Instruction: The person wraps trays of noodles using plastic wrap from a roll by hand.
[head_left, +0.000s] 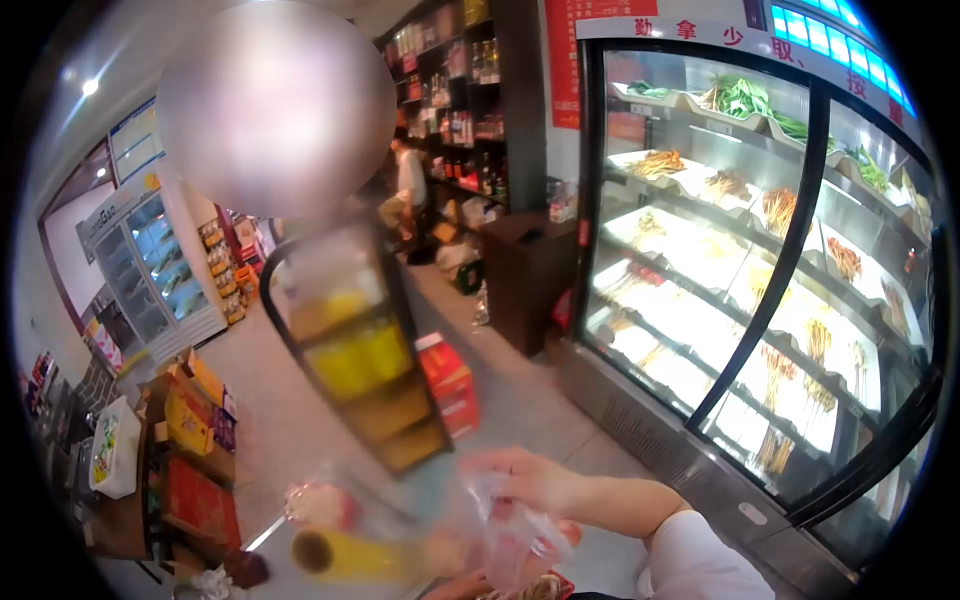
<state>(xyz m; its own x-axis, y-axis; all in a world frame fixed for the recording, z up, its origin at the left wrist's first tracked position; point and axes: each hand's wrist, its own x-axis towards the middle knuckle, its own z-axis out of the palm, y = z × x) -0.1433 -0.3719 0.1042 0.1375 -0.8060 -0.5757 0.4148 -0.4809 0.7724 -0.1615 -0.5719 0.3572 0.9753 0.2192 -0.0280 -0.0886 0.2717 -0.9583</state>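
A clear, thin plastic bag (515, 545) hangs crumpled at the bottom centre. My right hand (520, 478) reaches in from the right, its fingers closed on the upper part of the bag. Low down, my left hand (462, 585) is partly visible against the bag's lower left side; blur and the bag hide its fingers. Left of the bag is a blurred yellow roll (365, 555) with a dark hollow end. Beneath the bag, at the bottom edge, a red-rimmed container (566, 584) shows in part, with brownish contents.
A lit glass-door display fridge (690, 260) with trays of skewers and greens stands at right. Ahead are a black-framed rack (365, 350) and a red box (447, 385). Cartons (190, 415) and a white bin (115, 447) are at left. A person (408, 180) is near the back shelves.
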